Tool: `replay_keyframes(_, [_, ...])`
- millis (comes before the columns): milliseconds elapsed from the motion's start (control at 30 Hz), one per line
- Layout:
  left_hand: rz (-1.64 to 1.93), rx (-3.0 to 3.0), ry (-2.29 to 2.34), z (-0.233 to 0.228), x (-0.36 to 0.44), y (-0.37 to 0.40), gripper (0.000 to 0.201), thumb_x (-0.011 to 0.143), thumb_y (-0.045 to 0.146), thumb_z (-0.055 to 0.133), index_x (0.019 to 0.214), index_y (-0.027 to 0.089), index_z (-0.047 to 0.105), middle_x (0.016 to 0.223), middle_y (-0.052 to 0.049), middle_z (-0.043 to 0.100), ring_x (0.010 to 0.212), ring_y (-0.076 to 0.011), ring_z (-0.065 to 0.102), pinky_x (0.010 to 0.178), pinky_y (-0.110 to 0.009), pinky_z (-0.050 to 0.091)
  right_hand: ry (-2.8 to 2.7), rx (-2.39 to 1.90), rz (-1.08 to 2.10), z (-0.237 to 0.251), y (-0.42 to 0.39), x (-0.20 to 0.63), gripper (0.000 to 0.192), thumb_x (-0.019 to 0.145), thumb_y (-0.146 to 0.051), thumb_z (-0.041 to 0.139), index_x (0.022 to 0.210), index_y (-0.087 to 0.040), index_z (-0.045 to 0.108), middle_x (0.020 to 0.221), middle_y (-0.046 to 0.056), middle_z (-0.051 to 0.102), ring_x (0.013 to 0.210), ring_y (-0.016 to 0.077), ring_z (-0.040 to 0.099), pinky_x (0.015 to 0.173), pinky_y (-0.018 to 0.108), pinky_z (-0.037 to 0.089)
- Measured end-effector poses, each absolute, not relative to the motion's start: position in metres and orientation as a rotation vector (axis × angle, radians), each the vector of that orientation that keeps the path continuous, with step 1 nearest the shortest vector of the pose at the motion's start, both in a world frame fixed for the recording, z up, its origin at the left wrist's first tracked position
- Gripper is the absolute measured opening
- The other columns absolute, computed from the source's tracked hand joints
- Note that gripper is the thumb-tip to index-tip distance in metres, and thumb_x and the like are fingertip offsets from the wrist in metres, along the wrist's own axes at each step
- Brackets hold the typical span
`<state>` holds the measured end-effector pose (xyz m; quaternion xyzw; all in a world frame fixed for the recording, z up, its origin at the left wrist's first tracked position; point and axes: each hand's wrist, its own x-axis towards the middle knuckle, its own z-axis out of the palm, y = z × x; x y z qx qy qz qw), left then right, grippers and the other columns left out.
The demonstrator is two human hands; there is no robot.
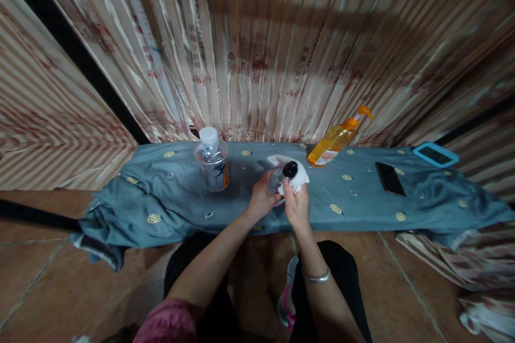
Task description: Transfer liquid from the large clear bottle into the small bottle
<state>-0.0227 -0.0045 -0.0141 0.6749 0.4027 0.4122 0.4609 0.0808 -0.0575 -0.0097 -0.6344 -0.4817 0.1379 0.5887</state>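
Note:
Over the bench cover, my left hand [262, 196] is closed around the side of a small clear bottle [275, 181] with a shiny black top [290, 169]. My right hand [296, 207] grips a white cloth or tissue [302, 176] and presses it against the bottle near that top. The bottle leans, its top pointing up and to the right. Fingers and the white cloth hide most of its body. A silver bracelet [317, 277] circles my right wrist.
A blue-grey cover [181, 211] with pineapple prints drapes the bench. To the left stands a large plastic bottle [216, 171] with a white cap. An orange pump bottle [330, 146], a black phone [390, 179] and a blue-framed device [435, 155] lie right. Striped curtains [257, 53] hang behind.

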Motion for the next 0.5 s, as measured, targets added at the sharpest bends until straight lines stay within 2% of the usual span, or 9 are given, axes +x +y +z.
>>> replay_keyframes(133, [1.006, 1.638, 0.985, -0.013, -0.023, -0.005, 0.059, 0.066, 0.016, 0.079, 0.123, 0.019, 0.066, 0.111, -0.004, 0.077, 0.105, -0.0247, 0.072, 0.095, -0.035, 0.056, -1.190, -1.420, 0.509, 0.003, -0.057, 0.098, 0.047, 0.090, -0.061, 0.063, 0.111, -0.019, 0.065, 0.102, 0.008, 0.073, 0.091, 0.0219, 0.068, 0.083, 0.038, 0.055])
replay_keyframes(233, [0.991, 1.621, 0.953, -0.014, -0.023, -0.003, 0.058, 0.063, 0.018, 0.085, 0.119, 0.021, 0.068, 0.110, -0.003, 0.078, 0.106, -0.0251, 0.071, 0.100, -0.038, 0.056, -1.307, -1.368, 0.698, 0.019, -0.041, 0.117, 0.042, 0.085, -0.057, 0.075, 0.098, -0.017, 0.067, 0.080, 0.001, 0.068, 0.068, 0.0147, 0.063, 0.065, 0.030, 0.054])
replay_keyframes(367, [1.007, 1.620, 0.878, -0.013, -0.023, 0.001, 0.045, 0.065, 0.021, 0.087, 0.108, 0.019, 0.074, 0.111, -0.005, 0.079, 0.110, -0.0265, 0.070, 0.105, -0.041, 0.054, -1.487, -1.298, 0.951, 0.037, -0.015, 0.134, 0.033, 0.089, -0.047, 0.077, 0.095, -0.015, 0.069, 0.082, -0.001, 0.069, 0.069, 0.0123, 0.066, 0.067, 0.029, 0.056])
replay_keyframes(500, [0.995, 1.595, 0.785, -0.009, -0.022, 0.002, 0.038, 0.066, 0.017, 0.086, 0.103, 0.019, 0.076, 0.113, -0.005, 0.078, 0.112, -0.0253, 0.070, 0.106, -0.039, 0.054, -1.519, -1.287, 0.990, 0.037, -0.008, 0.137, 0.030, 0.096, -0.045, 0.070, 0.096, -0.015, 0.069, 0.086, 0.000, 0.070, 0.073, 0.0127, 0.067, 0.070, 0.030, 0.058])
